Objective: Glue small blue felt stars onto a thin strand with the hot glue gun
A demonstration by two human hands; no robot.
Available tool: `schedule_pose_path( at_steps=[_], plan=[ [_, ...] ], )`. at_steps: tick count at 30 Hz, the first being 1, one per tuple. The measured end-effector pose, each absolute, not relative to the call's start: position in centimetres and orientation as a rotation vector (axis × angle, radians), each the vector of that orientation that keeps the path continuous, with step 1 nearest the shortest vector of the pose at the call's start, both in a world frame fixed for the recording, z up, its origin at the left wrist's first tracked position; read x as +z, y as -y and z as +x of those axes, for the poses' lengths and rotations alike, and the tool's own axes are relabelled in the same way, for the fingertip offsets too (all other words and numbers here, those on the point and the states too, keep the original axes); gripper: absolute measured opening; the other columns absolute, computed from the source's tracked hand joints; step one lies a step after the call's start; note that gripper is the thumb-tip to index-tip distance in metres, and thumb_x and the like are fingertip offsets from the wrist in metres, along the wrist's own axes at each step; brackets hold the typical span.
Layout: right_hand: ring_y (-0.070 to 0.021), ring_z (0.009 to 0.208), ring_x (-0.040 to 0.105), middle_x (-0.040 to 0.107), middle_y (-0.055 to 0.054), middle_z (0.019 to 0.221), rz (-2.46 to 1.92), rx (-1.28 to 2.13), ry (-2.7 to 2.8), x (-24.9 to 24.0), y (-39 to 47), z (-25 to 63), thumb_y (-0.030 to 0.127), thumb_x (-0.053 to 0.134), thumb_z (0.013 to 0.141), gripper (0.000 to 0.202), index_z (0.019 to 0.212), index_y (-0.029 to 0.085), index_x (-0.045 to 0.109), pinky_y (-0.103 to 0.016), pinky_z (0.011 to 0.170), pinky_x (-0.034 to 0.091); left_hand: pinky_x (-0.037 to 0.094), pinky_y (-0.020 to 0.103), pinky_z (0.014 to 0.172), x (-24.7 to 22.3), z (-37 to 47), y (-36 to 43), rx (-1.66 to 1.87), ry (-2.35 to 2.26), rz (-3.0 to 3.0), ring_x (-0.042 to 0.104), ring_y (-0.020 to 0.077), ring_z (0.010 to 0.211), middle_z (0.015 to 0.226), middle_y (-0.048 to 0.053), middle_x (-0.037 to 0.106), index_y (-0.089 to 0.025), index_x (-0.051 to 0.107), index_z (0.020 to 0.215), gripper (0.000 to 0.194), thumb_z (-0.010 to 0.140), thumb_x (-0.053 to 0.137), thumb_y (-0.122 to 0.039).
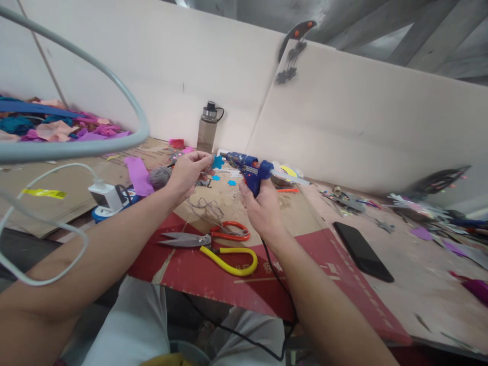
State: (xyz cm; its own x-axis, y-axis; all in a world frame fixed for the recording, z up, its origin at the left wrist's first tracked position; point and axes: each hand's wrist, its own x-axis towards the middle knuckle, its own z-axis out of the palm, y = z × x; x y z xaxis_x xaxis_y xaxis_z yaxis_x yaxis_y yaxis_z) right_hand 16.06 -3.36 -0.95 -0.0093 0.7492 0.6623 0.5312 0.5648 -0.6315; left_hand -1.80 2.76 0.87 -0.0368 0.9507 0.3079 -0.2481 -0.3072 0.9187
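Blue flower cutout (pixel 217 162) pinched between thumb and fingers of the left hand (pixel 190 171), up over the cardboard (pixel 183 272) on the worktop (pixel 419 264), close to the tip of the glue gun (pixel 248 169). Already cut to shape; no telling about glue on it. Two more blue cutouts (pixel 232 183) loose below, seemingly unattached as yet. Left arm stretched forward; right hand (pixel 264 206) clenched around the gun's grip, forearm slanting in from the right.
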Motion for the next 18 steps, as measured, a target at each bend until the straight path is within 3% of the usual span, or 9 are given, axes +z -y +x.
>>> schedule_pose_path(
  at_steps=[5, 11, 15, 18],
  plan=[
    [-0.0250, 0.082, 0.060, 0.064, -0.008, 0.088, -1.114, 0.255, 1.684, -1.0, 3.3, 16.1, 0.039, 0.050, 0.089, 0.026, 0.107, 0.020, 0.053, -0.040, 0.073, 0.047, 0.035, 0.017, 0.041, 0.9, -1.8, -2.7, 1.545, -0.838, 1.238, 0.057, 0.0084, 0.051, 0.058, -0.002, 0.056, -0.016, 0.059, 0.070, 0.021, 0.067, 0.075, -0.030],
    [-0.0225, 0.075, 0.060, 0.064, -0.006, 0.082, -1.071, 0.320, 1.672, -1.1, 3.3, 15.9, 0.039, 0.053, 0.087, 0.022, 0.098, 0.021, 0.054, -0.037, 0.067, 0.048, 0.034, 0.017, 0.042, 1.1, -1.8, -2.6, 1.548, -0.846, 1.218, 0.057, 0.0089, 0.052, 0.057, -0.002, 0.053, -0.016, 0.059, 0.069, 0.020, 0.067, 0.074, -0.029],
    [-0.0137, 0.054, 0.054, 0.064, -0.002, 0.077, -1.055, 0.569, 1.569, -0.9, 3.3, 16.2, 0.042, 0.056, 0.084, 0.023, 0.094, 0.021, 0.053, -0.030, 0.053, 0.047, 0.037, 0.018, 0.047, 1.0, -1.8, -2.8, 1.581, -0.912, 1.251, 0.055, 0.0086, 0.056, 0.061, -0.001, 0.058, -0.016, 0.060, 0.067, 0.017, 0.068, 0.073, -0.028],
    [-0.0108, 0.049, 0.053, 0.065, 0.002, 0.074, -1.006, 0.787, 1.410, -1.0, 2.2, 17.0, 0.040, 0.058, 0.081, 0.022, 0.091, 0.021, 0.051, -0.028, 0.052, 0.049, 0.040, 0.018, 0.056, 0.7, -1.9, -3.3, 1.681, -0.950, 1.341, 0.053, 0.0080, 0.061, 0.066, 0.000, 0.061, -0.016, 0.063, 0.064, 0.014, 0.069, 0.071, -0.025]
  ],
)
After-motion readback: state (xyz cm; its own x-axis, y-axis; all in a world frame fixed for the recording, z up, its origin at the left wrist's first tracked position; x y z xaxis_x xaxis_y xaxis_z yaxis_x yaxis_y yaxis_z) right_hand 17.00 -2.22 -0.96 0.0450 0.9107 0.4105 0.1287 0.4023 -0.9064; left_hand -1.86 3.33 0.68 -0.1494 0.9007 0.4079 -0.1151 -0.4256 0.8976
